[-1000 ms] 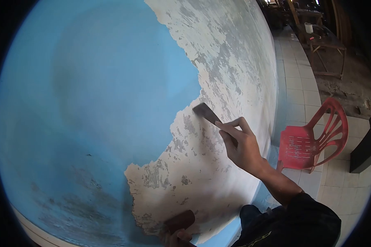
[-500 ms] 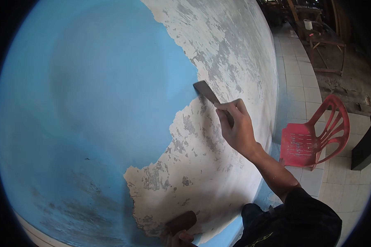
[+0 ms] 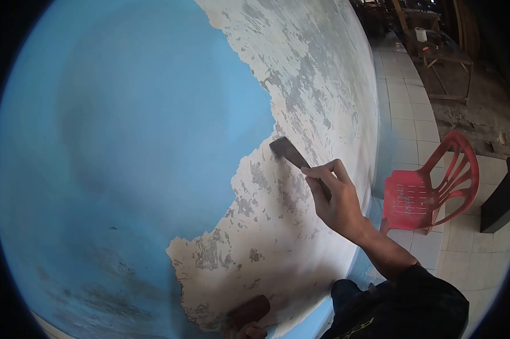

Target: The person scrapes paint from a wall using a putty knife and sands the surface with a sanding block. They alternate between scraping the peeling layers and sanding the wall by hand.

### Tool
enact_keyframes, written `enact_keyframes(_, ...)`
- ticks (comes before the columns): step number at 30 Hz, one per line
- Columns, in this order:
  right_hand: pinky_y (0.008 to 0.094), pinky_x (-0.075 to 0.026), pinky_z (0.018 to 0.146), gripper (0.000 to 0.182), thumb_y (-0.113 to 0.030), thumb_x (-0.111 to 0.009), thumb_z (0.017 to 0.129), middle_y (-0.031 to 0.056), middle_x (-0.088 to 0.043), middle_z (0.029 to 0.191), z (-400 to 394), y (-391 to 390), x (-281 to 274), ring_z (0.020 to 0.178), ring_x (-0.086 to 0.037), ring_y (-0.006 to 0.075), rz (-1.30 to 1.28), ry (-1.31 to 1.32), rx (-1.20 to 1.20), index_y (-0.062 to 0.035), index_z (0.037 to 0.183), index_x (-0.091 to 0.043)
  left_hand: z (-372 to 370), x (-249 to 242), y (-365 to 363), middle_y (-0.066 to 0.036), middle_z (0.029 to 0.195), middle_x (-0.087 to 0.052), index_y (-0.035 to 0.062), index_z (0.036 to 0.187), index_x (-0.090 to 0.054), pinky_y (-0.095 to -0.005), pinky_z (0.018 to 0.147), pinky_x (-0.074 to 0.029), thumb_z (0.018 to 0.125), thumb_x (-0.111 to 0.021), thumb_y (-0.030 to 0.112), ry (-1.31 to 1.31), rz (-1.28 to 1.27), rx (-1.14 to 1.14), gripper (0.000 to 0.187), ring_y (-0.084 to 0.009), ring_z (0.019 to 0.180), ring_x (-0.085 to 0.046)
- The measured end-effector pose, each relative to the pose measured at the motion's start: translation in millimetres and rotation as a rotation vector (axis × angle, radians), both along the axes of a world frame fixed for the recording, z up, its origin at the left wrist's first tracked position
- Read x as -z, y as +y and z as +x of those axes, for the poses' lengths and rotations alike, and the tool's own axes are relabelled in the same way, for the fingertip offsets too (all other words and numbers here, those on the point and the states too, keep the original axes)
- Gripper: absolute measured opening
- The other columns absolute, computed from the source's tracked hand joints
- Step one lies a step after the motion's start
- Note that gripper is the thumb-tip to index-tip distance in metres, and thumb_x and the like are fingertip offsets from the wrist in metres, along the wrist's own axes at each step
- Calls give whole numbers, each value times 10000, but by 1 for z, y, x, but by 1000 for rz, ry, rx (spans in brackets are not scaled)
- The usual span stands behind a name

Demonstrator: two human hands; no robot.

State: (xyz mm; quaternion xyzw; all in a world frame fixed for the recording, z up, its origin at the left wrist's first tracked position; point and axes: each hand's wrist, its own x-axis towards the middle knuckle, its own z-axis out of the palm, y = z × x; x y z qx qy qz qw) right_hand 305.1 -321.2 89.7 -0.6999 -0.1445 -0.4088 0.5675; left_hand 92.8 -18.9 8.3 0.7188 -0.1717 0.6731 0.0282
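A putty knife (image 3: 289, 152) is gripped in my right hand (image 3: 341, 199), its flat blade over the scraped pale part of the wall, just right of the blue paint edge. My left hand (image 3: 251, 331) shows at the bottom of the view, closed on a second, wider scraper (image 3: 249, 311) near the wall. Blue paint (image 3: 153, 113) covers the wall's left part. The bared surface (image 3: 283, 226) is whitish with grey patches, and a ragged edge separates the two.
A red plastic chair (image 3: 410, 195) stands at the right on the tiled floor (image 3: 464, 254). Farther back, a wooden table (image 3: 447, 52) bears a white cup (image 3: 420, 34). A black object (image 3: 498, 206) stands at the right edge.
My right hand and the putty knife have moved down and slightly right, off the blue paint edge. My left hand and its scraper have shifted slightly downward.
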Motion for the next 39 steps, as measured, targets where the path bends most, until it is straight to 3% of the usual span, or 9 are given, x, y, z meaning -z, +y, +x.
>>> enact_keyframes(12,341,-515,552,199,-3,-653,920,117,-585,937,14,-6,-10,584,-626,203,17,7,43,-28,1114,-693,-1,2,-1,-72,471,-538,40,539,-590,-408,563,-536,948,-574,220,-29,5,-5,448,-205,387,-470)
enact_keyframes(23,395,-530,598,188,-21,-658,918,158,-586,927,37,-11,-29,648,-639,316,23,-11,89,-34,1104,-685,-2,-1,-2,-70,464,-524,45,528,-572,-406,553,-532,948,-563,212,-54,23,16,452,-200,381,-453)
enact_keyframes(27,409,-532,596,204,-16,-663,904,157,-589,933,11,-5,-3,675,-652,330,-39,-27,44,-50,1104,-681,5,-2,-2,-69,462,-519,47,524,-566,-405,550,-531,948,-559,209,-91,15,16,454,-198,379,-447)
enact_keyframes(34,425,-527,584,169,-25,-629,928,164,-570,926,35,-8,-21,696,-646,351,15,-44,72,-44,1094,-659,5,-1,-2,-67,457,-510,50,518,-555,-404,544,-529,948,-552,203,-89,21,17,457,-195,375,-437)
enact_keyframes(38,408,-531,580,183,-25,-639,924,159,-582,935,5,-5,-10,676,-655,324,-26,69,3,-43,1103,-670,7,2,-3,-66,455,-505,52,514,-549,-403,541,-528,948,-548,200,-116,20,9,459,-193,373,-431)
enact_keyframes(39,400,-531,581,195,-12,-645,916,152,-590,938,15,-6,-8,661,-655,313,-29,-23,57,-40,1106,-681,6,2,-3,-66,454,-503,53,513,-547,-403,540,-527,948,-547,199,-114,19,11,460,-192,372,-430)
